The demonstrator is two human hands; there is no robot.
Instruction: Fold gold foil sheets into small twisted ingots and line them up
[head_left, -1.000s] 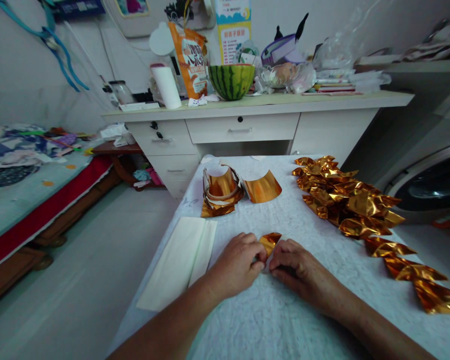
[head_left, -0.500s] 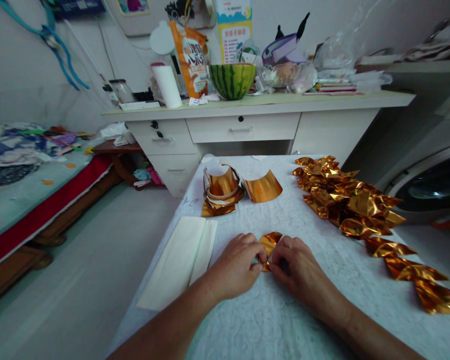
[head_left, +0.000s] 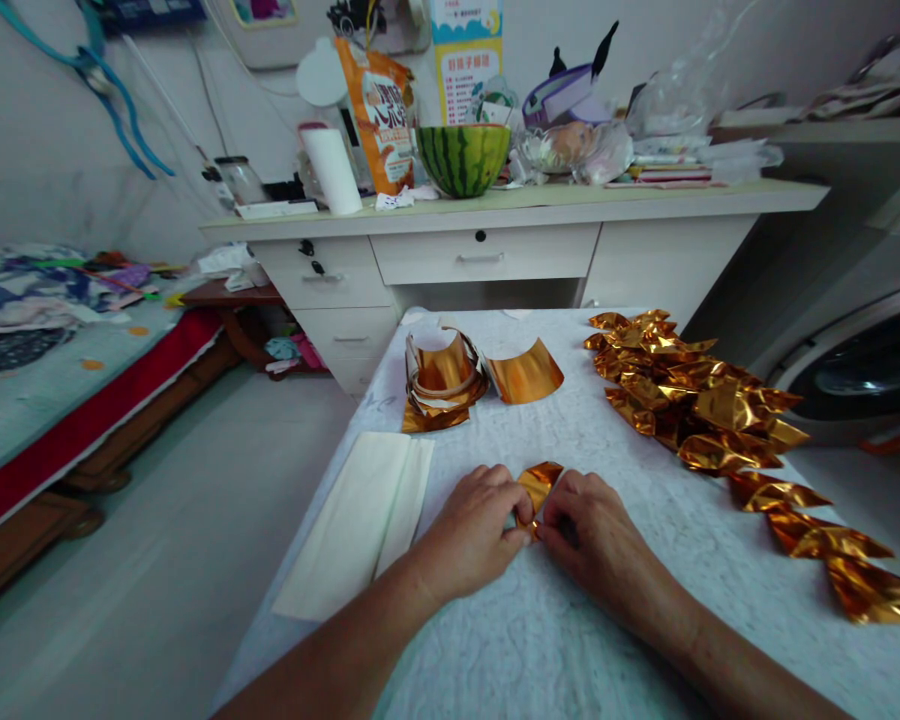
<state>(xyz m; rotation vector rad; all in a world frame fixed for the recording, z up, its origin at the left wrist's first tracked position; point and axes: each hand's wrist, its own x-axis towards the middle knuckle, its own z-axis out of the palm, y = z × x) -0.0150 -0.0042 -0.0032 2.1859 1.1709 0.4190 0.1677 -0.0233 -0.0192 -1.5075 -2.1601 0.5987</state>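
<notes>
The bed (head_left: 60, 390) with its red edge fills the left side of the room, well apart from everything in hand. Beyond the near surface stands a pale desk (head_left: 495, 255) with drawers, carrying a halved watermelon (head_left: 463, 158), an orange snack bag (head_left: 377, 110) and a white paper roll (head_left: 331, 170). The worktop (head_left: 540, 640) in front is covered with a white textured cloth. Along its right side runs a long heap of folded gold foil pieces (head_left: 712, 410), trailing toward the near right corner. On the left part lies a flat stack of cream paper sheets (head_left: 360, 520), near the left forearm. Toward the far end sit a bundle of curled gold foil strips (head_left: 439, 378) and, just beside it, a single curved gold foil sheet (head_left: 526, 373). The left hand (head_left: 472, 535) and the right hand (head_left: 596, 530) meet near the middle of the worktop, resting on the cloth. Between them is a small gold foil piece (head_left: 538, 483), partly folded, its upper end sticking up above the fingertips. Each grip is narrow, thumb and fingers pinched onto the foil piece from either side; the lower part of the foil is hidden by the fingers.
</notes>
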